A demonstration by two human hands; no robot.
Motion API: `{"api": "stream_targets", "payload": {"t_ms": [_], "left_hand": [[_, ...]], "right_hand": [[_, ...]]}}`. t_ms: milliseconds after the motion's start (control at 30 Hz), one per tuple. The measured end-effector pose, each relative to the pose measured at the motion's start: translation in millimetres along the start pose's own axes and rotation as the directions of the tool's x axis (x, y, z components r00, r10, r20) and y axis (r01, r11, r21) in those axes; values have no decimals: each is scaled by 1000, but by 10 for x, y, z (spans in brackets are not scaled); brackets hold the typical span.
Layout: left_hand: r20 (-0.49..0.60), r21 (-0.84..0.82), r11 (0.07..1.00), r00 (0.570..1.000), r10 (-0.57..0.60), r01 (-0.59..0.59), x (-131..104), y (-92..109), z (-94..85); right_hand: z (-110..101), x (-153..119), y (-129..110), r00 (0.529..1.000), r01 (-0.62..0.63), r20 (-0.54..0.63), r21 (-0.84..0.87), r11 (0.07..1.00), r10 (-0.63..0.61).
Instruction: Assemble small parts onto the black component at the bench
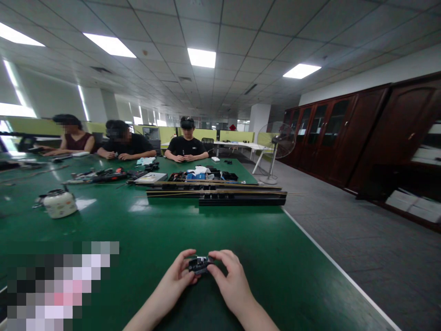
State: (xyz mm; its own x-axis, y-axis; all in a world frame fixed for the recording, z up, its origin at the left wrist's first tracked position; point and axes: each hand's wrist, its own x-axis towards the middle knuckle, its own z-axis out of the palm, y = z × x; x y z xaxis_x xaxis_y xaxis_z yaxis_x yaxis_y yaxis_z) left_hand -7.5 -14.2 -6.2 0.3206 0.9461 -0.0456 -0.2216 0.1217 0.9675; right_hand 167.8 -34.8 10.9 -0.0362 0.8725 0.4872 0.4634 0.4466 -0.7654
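Note:
A small black part with some silvery metal on it (200,265) is held just above the green table (165,234), near its front edge. My left hand (179,273) grips its left end between thumb and fingers. At the right end, the thumb and index finger of my right hand (229,273) pinch it. Both hands are closed on the same part, and fine detail of it is too small to tell.
Long black rails (241,198) with thin rods lie across the table ahead. A white patterned pot (60,203) stands at the left. Tools (99,175) and a grey box (150,178) lie farther back. Three people sit beyond. A pixelated area covers the lower left.

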Motion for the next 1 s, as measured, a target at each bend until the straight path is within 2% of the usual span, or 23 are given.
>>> {"api": "stream_targets", "payload": {"t_ms": [267,500,733,1000], "left_hand": [[7,9,1000,1000,11,-11,-4,-14,-4],[24,72,997,1000,-6,4,-32,10,26],[26,104,995,1000,12,-15,-19,-45,18],[30,41,999,999,23,-24,6,-92,-43]], "right_hand": [[1,9,-83,987,154,52,-54,987,-151],[90,-40,14,987,79,156,-216,973,-46],[77,-64,42,990,55,136,-147,988,-35],[53,-45,38,983,-78,165,-1,997,77]]}}
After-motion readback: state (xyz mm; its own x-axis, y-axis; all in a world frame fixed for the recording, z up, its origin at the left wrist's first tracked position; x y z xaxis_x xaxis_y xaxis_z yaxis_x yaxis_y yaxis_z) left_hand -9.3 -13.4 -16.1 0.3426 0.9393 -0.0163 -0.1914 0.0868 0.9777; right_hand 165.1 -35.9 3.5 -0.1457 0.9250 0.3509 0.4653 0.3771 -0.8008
